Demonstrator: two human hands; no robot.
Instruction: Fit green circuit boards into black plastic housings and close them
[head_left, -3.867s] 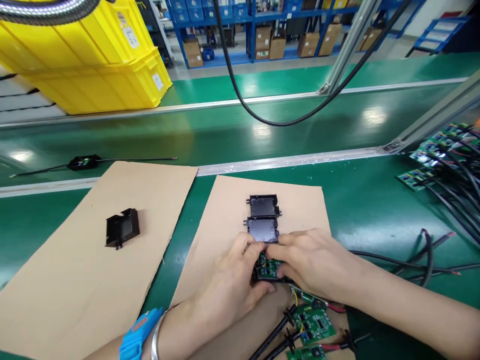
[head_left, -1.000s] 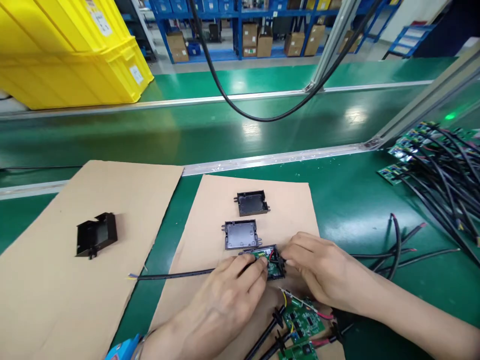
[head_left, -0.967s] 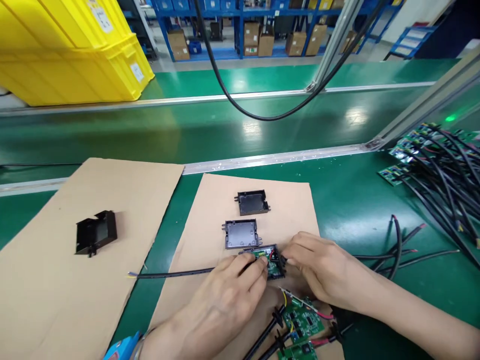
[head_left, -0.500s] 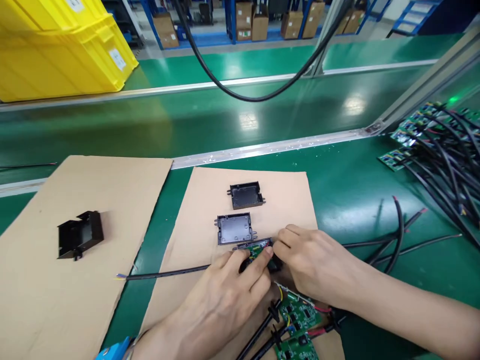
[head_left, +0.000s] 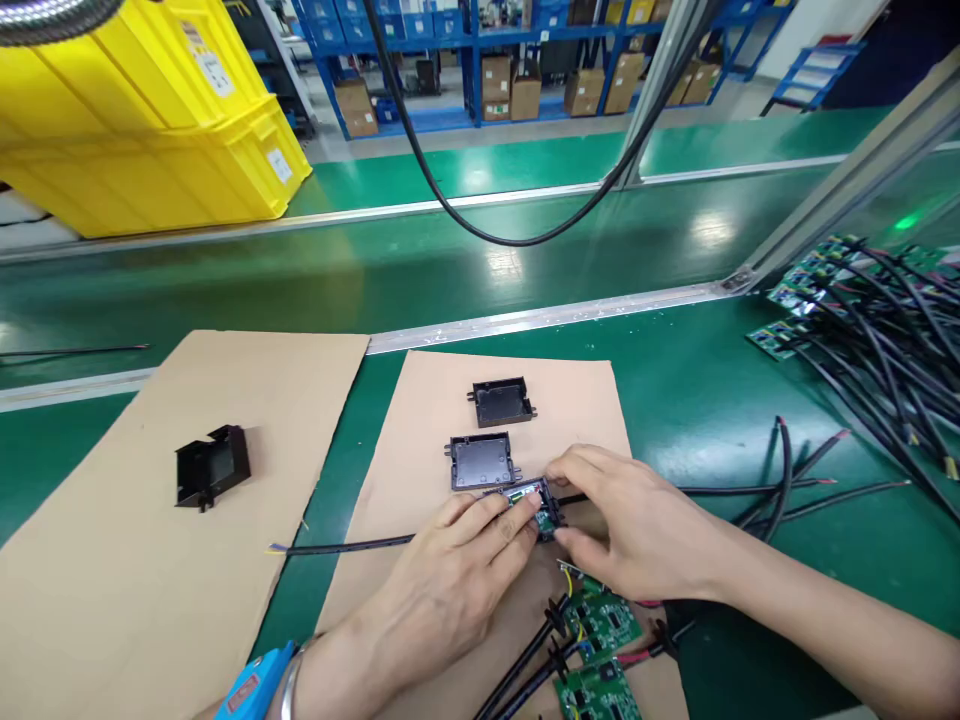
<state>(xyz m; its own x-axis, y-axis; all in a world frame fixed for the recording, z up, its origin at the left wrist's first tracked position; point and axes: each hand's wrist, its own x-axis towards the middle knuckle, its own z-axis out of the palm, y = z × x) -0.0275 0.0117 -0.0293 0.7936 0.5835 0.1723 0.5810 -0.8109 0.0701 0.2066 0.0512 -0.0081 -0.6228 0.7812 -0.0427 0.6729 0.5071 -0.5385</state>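
Note:
A black housing with a green circuit board inside [head_left: 546,512] lies on the right cardboard sheet [head_left: 375,470]. My left hand [head_left: 465,560] rests over its left part, fingertips pressing on the board. At its right end, my right hand [head_left: 622,515] has thumb and index finger apart, beside the housing and a black cable. Another cable [head_left: 352,546] runs out left from under my left hand. Two empty black housings [head_left: 481,462] [head_left: 502,401] lie just beyond. Nearer to me are green boards with cables [head_left: 604,622].
A black housing [head_left: 212,467] sits on the left cardboard sheet [head_left: 150,560]. Boards with black cables [head_left: 870,330] are piled at the right. Yellow bins [head_left: 187,160] stand at the back left, and a black cable [head_left: 510,240] hangs in a loop ahead.
The view has shifted, showing more of the background. My right thumb and index finger have spread apart, uncovering the housing's right end and the cable there. My left fingers lie flatter over the board.

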